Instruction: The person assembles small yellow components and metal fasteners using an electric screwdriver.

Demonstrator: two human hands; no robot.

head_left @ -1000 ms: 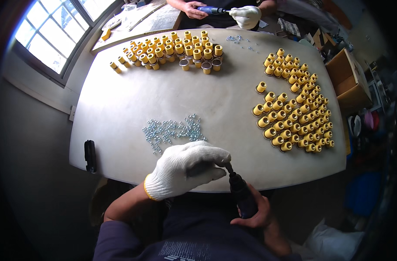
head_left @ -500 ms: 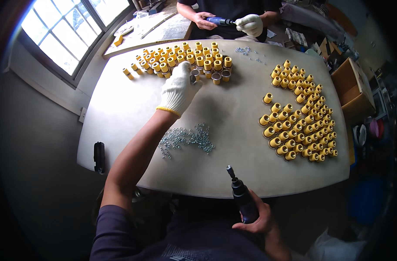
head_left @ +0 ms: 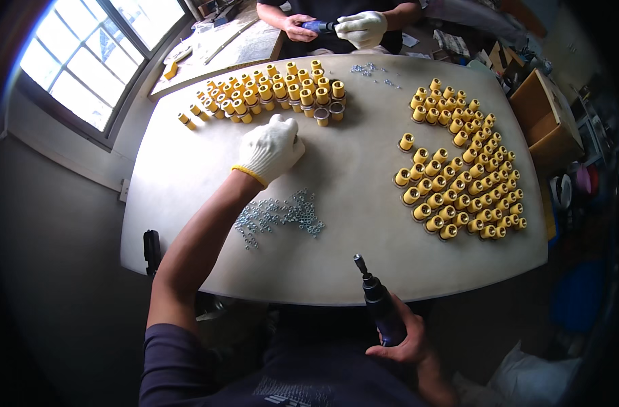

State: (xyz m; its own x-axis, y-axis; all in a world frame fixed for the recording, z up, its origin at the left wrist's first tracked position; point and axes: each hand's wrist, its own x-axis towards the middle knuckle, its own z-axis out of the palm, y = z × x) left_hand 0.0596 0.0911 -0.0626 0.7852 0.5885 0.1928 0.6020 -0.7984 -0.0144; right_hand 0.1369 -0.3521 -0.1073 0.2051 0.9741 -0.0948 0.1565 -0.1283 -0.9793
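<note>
At five o'clock, the dark driver (head_left: 380, 304) is clamped in the right hand (head_left: 408, 337). At eleven, the gloved left hand (head_left: 271, 149) is curled near yellow cylinders (head_left: 279, 89); whether anything is gripped cannot be told.

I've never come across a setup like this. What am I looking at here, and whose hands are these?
There is no machine here: a person works with their own two hands, seen from a fisheye camera worn on the head and looking down. On the pale table lie many small silvery metal pieces and yellow cylinders in two groups: a far-left group and a right-side group. The bare right hand holds a dark driver-like tool. The left hand, in a white glove, is over the table; whether it holds anything is hidden. At the far side, another person's gloved hand meets a blue tool.
</note>
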